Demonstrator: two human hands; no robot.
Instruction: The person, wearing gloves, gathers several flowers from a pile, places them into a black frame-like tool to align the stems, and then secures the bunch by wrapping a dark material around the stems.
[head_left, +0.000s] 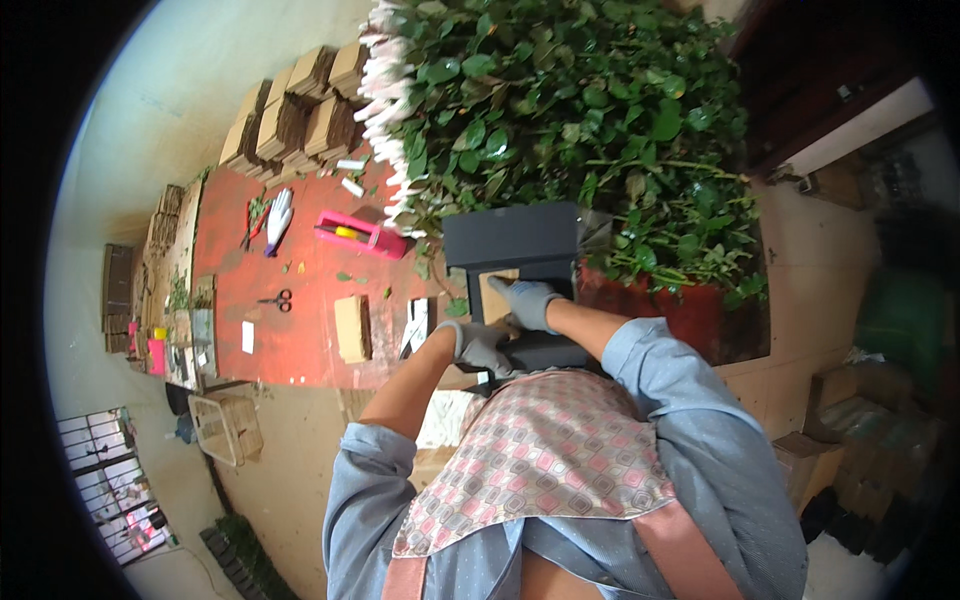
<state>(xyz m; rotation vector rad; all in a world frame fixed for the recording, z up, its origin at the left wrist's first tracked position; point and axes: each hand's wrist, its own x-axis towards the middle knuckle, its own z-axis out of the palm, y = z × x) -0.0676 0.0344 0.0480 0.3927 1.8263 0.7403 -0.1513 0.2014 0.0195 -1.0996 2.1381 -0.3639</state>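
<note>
A black box (510,236) lies at the table's near edge, right in front of me. A brown cardboard piece (497,298) shows inside it. My right hand (527,304), in a grey glove, reaches in from the right with its fingers stretched over the cardboard, touching it. Also gloved in grey, my left hand (482,347) is curled at the box's near left side and seems to grip it; its fingertips are partly hidden. Just left of the box lies a white-and-black item (416,325) that I cannot make out.
A large heap of leafy green stems (570,110) fills the far right of the red table (220,270). On the left are a pink holder (350,236), scissors (278,301), a white glove (279,218), a brown cardboard stack (352,329) and more cardboard stacks (283,125).
</note>
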